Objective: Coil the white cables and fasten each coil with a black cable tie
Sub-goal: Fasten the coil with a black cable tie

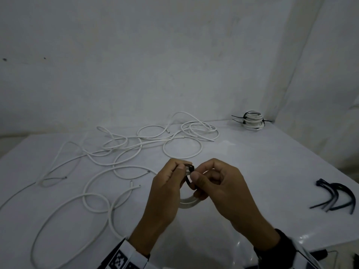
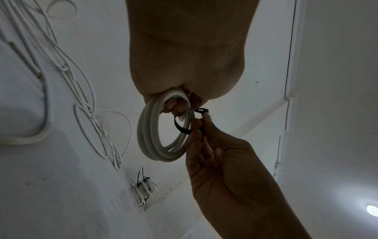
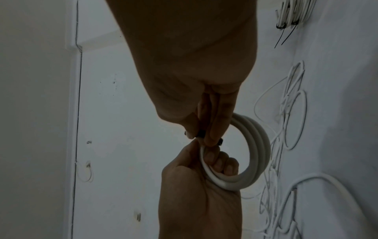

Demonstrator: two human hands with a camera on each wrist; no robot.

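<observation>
In the head view both hands meet above the middle of the white table (image 1: 262,171). My left hand (image 1: 181,167) grips a small coil of white cable (image 1: 189,203) at its top, fingers curled through the ring. A black cable tie (image 1: 191,168) loops around the coil beside those fingers. My right hand (image 1: 194,177) pinches the tie's strap between thumb and fingers. The left wrist view shows the coil (image 2: 161,137) hanging from the left hand (image 2: 175,108) with the tie (image 2: 181,127) only loosely looped. In the right wrist view the right hand (image 3: 202,135) pinches the tie (image 3: 201,133) next to the coil (image 3: 257,145).
Several loose white cables (image 1: 116,152) sprawl over the left and middle of the table. A stack of tied coils (image 1: 252,121) stands at the back right corner by the wall. Spare black ties (image 1: 338,197) lie near the table's right edge.
</observation>
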